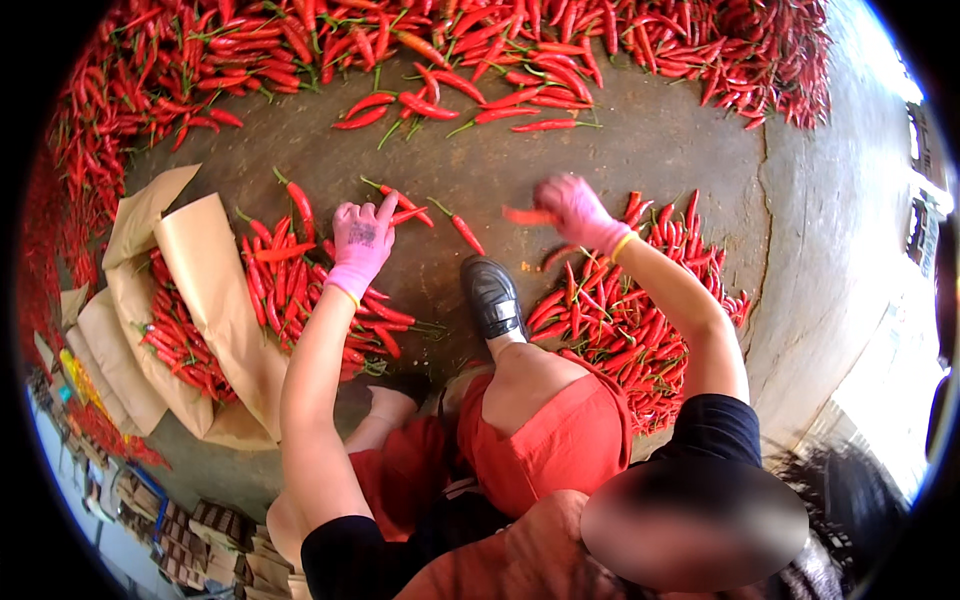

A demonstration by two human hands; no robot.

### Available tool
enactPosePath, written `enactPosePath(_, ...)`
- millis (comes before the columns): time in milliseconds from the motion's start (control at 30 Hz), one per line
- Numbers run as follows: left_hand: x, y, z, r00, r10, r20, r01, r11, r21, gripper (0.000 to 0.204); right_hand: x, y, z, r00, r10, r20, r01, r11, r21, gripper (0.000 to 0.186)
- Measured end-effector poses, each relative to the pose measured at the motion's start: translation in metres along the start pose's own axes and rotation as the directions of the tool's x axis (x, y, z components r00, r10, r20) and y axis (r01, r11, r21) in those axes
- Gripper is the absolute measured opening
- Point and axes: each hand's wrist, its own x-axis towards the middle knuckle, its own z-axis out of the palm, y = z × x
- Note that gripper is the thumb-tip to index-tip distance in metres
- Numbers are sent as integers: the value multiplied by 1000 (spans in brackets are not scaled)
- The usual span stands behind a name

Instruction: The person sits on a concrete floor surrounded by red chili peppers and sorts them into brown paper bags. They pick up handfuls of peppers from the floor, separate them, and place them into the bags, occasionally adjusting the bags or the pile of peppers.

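My left hand [360, 246], in a pink glove, is closed with its fingertips on a red chili pepper [408, 215]. Just beyond those fingers lies a second chili, partly covered by them. My right hand [585, 212], gloved the same way, grips another red chili [527, 216], which is blurred by motion. A single loose chili [463, 230] rests on the floor between my hands. Below my left hand spreads a small chili pile [283, 285]. A larger heap of chilies [635, 330] sits under my right forearm.
At the left, an open brown paper bag [205, 240] lies on its side with chilies inside. A broad bank of chilies [480, 40] stretches across the far side of the concrete floor [690, 140]. My black shoe [490, 290] stands between the two piles. Stacked brown bundles show at lower left.
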Motion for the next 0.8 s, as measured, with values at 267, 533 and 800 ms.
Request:
enactPosePath(267,51,19,2,977,104,186,-132,980,148,27,61,50,12,846,209,-490,-384,877,-288,34)
enactPosePath(533,200,106,-26,975,137,-173,-185,936,-300,57,10,9,15,971,-6,-239,-39,983,-182,37)
enactPosePath(800,153,88,-6,970,228,82,-231,972,30,57,54,74,-41,872,311,-378,-388,911,-144,48)
